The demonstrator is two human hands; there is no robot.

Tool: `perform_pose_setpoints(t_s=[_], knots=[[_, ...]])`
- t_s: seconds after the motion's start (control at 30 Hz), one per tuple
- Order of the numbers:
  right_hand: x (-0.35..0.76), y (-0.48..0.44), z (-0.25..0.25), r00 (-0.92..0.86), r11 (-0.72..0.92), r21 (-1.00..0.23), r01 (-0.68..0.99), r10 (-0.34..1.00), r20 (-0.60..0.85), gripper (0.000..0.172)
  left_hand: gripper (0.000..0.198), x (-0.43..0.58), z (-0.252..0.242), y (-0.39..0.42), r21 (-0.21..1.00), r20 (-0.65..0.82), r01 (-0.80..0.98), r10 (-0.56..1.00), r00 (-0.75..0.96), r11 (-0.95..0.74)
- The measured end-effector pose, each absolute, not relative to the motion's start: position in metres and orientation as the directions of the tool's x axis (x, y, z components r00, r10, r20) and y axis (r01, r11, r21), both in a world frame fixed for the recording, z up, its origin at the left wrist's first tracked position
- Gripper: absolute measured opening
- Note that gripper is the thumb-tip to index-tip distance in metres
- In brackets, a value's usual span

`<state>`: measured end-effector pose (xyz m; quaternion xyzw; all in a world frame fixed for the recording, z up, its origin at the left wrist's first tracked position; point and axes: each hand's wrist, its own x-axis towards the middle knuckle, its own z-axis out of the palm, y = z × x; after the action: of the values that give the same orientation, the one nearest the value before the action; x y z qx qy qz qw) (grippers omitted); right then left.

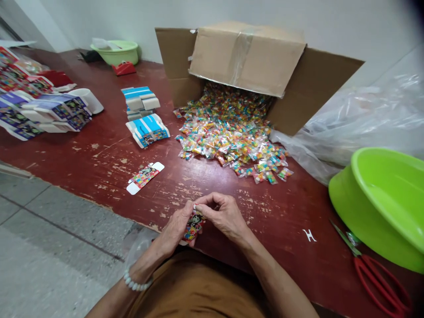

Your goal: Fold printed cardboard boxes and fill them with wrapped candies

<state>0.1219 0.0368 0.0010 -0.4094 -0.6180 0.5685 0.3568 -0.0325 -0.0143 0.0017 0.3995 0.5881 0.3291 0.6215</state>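
head view: left hand (177, 227) and right hand (223, 216) pinching a small printed card box (194, 226) between fingertips, over the near edge of the worn red tabletop (109, 176). flat printed blank (145, 177) lies near; heap of clear packets (228, 137) beyond.

**Head-worn view, directed forward and down over a worktable**

The view is taken from the person's head, above the near edge of a red-painted wooden table (109, 163), and is directed forward and downward. A brown top (195, 287) is cut by the lower frame edge. The left hand (177, 227), the right hand (221, 216) and the printed carton (194, 225) pinched between them are seen at close range. A cardboard box (247, 57) and a white wall (331, 17) are seen farther off, along the top of the frame. A grey floor (56, 247) is included at lower left.
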Motion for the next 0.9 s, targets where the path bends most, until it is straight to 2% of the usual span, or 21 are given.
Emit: perform_pose_setpoints(t_s=[0.13,0.2,0.27,0.33,0.4,0.47,0.6,0.7,0.8,0.9], knots=[[0.125,0.038,0.006,-0.421,0.213,-0.957,0.198,0.900,0.113,0.011,0.074,-0.034,0.001,-0.016,0.895,-0.446,0.073,0.888,0.109,0.440],[0.127,0.038,0.007,-0.448,0.155,-0.970,0.189,0.892,0.056,0.011,0.077,-0.033,-0.001,-0.016,0.883,-0.468,0.083,0.877,0.106,0.461],[0.127,0.035,0.005,-0.483,0.043,-0.995,0.095,0.875,-0.008,0.014,0.080,-0.031,-0.003,-0.015,0.866,-0.499,0.029,0.863,0.081,0.498],[0.125,0.029,0.000,-0.486,0.025,-1.000,-0.015,0.874,0.029,0.017,0.078,-0.026,-0.003,-0.013,0.845,-0.523,-0.106,0.851,0.041,0.525],[0.122,0.024,-0.006,-0.437,0.085,-0.995,-0.044,0.894,0.095,0.017,0.075,-0.020,-0.002,-0.011,0.815,-0.535,-0.251,0.845,0.018,0.522],[0.122,0.022,-0.012,-0.391,0.146,-0.989,0.034,0.913,0.121,0.018,0.074,-0.015,0.000,-0.009,0.781,-0.544,-0.344,0.838,0.034,0.521],[0.141,0.042,-0.016,-0.408,0.271,-0.940,0.208,0.897,0.168,0.023,0.065,-0.011,0.004,-0.003,0.718,-0.521,-0.465,0.843,0.133,0.518],[0.176,0.074,-0.023,-0.240,0.317,-0.851,0.417,0.942,0.234,0.036,0.067,-0.017,0.002,0.005,0.679,-0.510,-0.528,0.845,0.161,0.511],[0.214,0.104,-0.042,-0.041,0.246,-0.623,0.743,0.945,0.324,0.046,0.070,-0.026,-0.005,0.014,0.734,-0.514,-0.522,0.858,-0.007,0.435],[0.233,0.117,-0.063,-0.028,0.208,-0.487,0.848,0.936,0.352,0.036,0.066,-0.041,-0.012,0.020,0.867,-0.425,-0.385,0.872,-0.242,0.315]])
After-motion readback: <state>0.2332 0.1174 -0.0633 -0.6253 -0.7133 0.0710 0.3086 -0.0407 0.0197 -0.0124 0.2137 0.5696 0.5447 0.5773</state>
